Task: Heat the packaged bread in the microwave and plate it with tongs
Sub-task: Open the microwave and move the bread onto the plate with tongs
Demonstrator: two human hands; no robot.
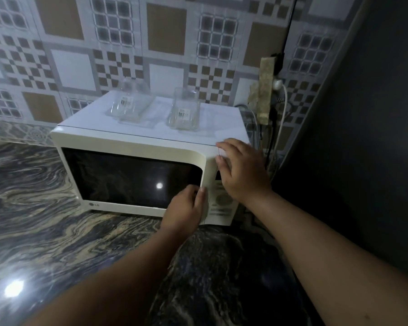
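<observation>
A cream microwave (137,144) stands on the marbled counter with its dark-windowed door (130,177) closed. My left hand (186,209) curls its fingers around the door's right edge, low down beside the control panel (222,203). My right hand (242,170) lies flat with spread fingers against the upper right front corner of the microwave, covering part of the panel. No bread, plate or tongs are in view.
Two clear glass containers (130,104) (185,109) with barcode labels sit on top of the microwave. A wall socket with plugs and cables (272,95) hangs at the right. A dark wall (363,137) closes off the right side. The marbled counter (45,220) stretches left and forward.
</observation>
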